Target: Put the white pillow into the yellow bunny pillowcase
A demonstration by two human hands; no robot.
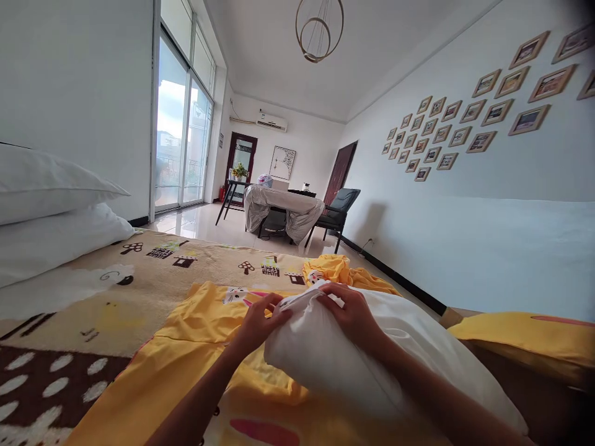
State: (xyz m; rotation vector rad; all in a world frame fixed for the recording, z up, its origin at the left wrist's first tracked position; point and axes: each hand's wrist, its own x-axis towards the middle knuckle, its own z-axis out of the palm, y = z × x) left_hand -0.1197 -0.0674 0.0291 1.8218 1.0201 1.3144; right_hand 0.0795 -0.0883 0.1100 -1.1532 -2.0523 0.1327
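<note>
One white pillow (395,347) is pinched at its top edge by two bare hands, left (263,319) and right (351,310), wrists angled inward, above yellow fabric (186,334).

Beyond the left hand (263,319), the patterned blanket (158,266) looks like matt, fuzzy cloth, while the yellow fabric (171,347) beneath that hand is smoother, softly creased cloth. The white pillow (320,347) at both hands is smooth, matt cloth. Far ahead of the hands, the floor (190,224) looks hard and glossy, and the table cover (283,199) thin, wrinkled and faintly shiny.
</note>
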